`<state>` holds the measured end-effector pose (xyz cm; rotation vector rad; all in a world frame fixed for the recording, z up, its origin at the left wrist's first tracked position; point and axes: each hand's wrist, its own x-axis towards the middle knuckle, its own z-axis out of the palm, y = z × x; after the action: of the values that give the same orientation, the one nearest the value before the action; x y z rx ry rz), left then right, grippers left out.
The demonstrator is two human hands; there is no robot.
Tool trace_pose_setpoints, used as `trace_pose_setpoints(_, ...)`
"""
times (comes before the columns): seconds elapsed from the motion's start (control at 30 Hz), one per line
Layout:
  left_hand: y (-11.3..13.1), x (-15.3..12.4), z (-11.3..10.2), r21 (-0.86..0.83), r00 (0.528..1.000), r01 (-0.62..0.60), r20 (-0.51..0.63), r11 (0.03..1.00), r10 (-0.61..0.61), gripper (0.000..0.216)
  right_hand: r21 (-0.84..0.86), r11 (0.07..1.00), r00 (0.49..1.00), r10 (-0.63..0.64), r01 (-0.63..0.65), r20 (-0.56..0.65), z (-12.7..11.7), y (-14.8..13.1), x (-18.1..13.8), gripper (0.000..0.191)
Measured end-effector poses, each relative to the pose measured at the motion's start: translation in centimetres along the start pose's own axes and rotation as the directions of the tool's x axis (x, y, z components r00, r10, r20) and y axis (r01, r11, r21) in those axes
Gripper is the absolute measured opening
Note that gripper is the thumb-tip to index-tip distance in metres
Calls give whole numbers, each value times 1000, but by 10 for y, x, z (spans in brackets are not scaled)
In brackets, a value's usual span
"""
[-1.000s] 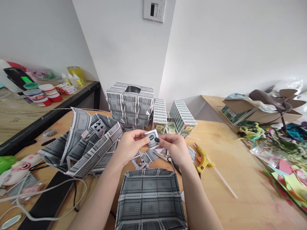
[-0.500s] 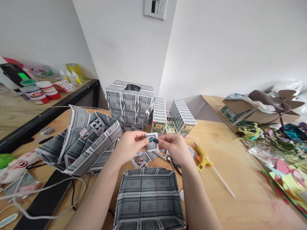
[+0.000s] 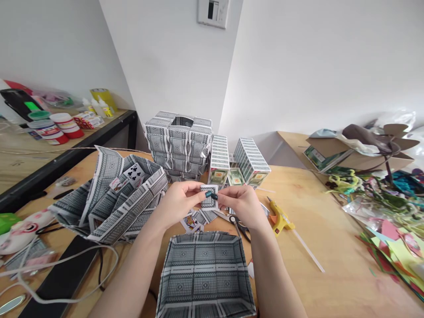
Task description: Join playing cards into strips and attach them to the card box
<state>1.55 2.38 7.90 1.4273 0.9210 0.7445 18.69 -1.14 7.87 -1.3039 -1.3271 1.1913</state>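
Between my fingertips is a small playing card piece (image 3: 208, 203), its grey patterned back facing me. My left hand (image 3: 179, 201) pinches its left side, and my right hand (image 3: 239, 203) grips its right edge, the thumbs nearly meeting over it. Below my hands stands an open box made of playing cards (image 3: 205, 267), between my forearms. Loose cards (image 3: 195, 221) lie under my hands, one with a face figure showing. Scissors (image 3: 233, 219) rest partly hidden below my right hand. To its right lies a yellow glue gun (image 3: 280, 217) with a glue stick in it.
A larger card-built box (image 3: 179, 143) stands behind my hands, beside stacks of card packs (image 3: 253, 161). At left, an open card structure (image 3: 112, 198) holds loose cards, near a white cable (image 3: 114, 265). Paper scraps (image 3: 397, 251) and yarn (image 3: 374, 185) lie at right.
The card piece has turned slightly, so its patterned back shows squarer to me. My right thumb has shifted a little towards its edge. Everything else stays put.
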Motion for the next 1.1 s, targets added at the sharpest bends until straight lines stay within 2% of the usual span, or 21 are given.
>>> trace_pose_setpoints(0.17, 0, 0, 10, 118, 998, -19, -65, 993, 26, 30, 86, 996, 998, -17, 22, -66, 1, -3, -1, 14)
trace_pose_setpoints(0.37, -1, -1, 22, 300, 962, -129, -195, 945, 193, 31, 158, 987, 997, -28, 39, -74, 1, -3, -1, 15)
trace_pose_setpoints(0.77, 0, -2, 23, 302, 945, -175, -214, 937, 246, 32, 220, 974, 998, -37, 47, -51, 1, -4, -2, 15)
trace_pose_setpoints(1.1, 2, -3, 24, 298, 950, -158, -212, 941, 227, 34, 241, 969, 998, -47, 58, -51, 1, -4, -3, 14)
